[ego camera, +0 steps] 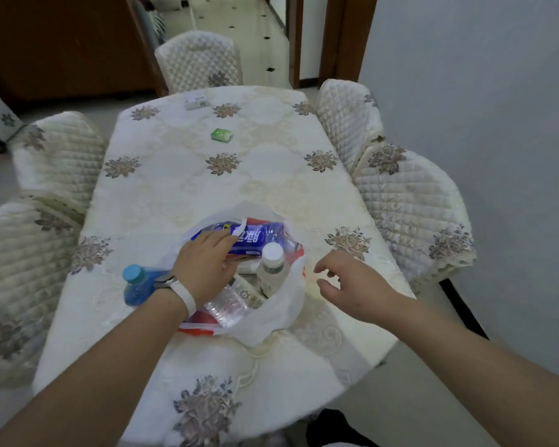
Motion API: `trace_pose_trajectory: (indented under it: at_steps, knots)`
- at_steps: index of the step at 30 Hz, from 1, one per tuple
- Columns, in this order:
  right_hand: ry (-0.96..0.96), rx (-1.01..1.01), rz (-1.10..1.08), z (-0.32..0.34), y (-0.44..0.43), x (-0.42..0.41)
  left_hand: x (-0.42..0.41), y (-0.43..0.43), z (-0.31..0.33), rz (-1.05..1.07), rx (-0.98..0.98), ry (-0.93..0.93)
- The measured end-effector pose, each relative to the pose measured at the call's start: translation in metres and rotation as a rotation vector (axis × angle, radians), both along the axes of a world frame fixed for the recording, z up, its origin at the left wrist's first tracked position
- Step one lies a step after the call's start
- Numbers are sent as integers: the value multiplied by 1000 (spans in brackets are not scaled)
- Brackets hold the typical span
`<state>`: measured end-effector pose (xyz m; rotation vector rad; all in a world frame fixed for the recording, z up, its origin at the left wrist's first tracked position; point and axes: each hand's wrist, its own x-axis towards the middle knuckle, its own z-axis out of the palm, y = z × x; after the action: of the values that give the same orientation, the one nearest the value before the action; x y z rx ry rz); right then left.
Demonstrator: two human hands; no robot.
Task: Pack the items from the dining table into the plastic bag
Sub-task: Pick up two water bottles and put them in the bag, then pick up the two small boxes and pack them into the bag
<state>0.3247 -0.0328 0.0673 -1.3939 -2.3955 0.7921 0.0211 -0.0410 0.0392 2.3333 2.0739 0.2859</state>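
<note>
On the desk, a bag being filled

At the near left of the desk (162,195), a blue bottle (135,287) with a pale blue cap is lying just outside the plastic bag (271,314), partly hidden behind the left wrist. The left hand (204,266), with a white band (184,294) on its wrist, is reaching into the bag's open mouth; its fingers are lying fairly straight, palm down, on a blue-labelled bottle (255,238) that is resting across the far side of the bag. Nearer in the bag, a clear bottle (228,306) is lying on its side, and a white-capped bottle (271,264) is standing almost upright beside it. To the right of the bag, the right hand (352,285) is hovering above the cloth, fingers loosely curled and apart, holding nothing and touching nothing.

Farther up the desk, well apart from the bag, a white box (196,101) is sitting near the far edge, and a green packet (221,134) is lying slightly right of it and closer in. Quilted chairs (58,156) are standing around the desk.
</note>
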Motion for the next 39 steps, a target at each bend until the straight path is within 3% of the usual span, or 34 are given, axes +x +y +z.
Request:
trace_pose_trajectory:
  at_steps: [7,16,31,39]
  knots:
    - [-177,233,-56,7,-30,27,28,-63,22,-46,162,-75]
    - [-169,423,18,19,-23,84,128,-73,30,-126,178,-71]
    - [-285,513,-180,43,28,399,452,33,58,-309,187,-63]
    - [-289,524,-237,44,66,487,535,94,55,-386,184,-46]
